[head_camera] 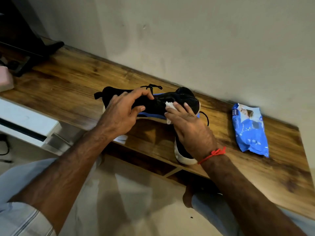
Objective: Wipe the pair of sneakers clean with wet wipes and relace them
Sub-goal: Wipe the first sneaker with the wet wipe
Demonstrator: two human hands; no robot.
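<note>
on the worktop [71, 86], left of the wipes pack [249, 130], my left hand [122, 113] grips the sneaker [153, 104] at its collar; right hand [189, 126] fingers press a wet wipe [169, 105] flat on the soft, light mesh. second sneaker [183, 155] lies just beneath.

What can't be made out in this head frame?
- Second black sneaker with white sole: head view, mostly hidden under the right hand.
- White wet wipe: largely covered by the right fingers.
- Blue wipes pack: small print unreadable.
- Pink object: cut by left edge.
</note>
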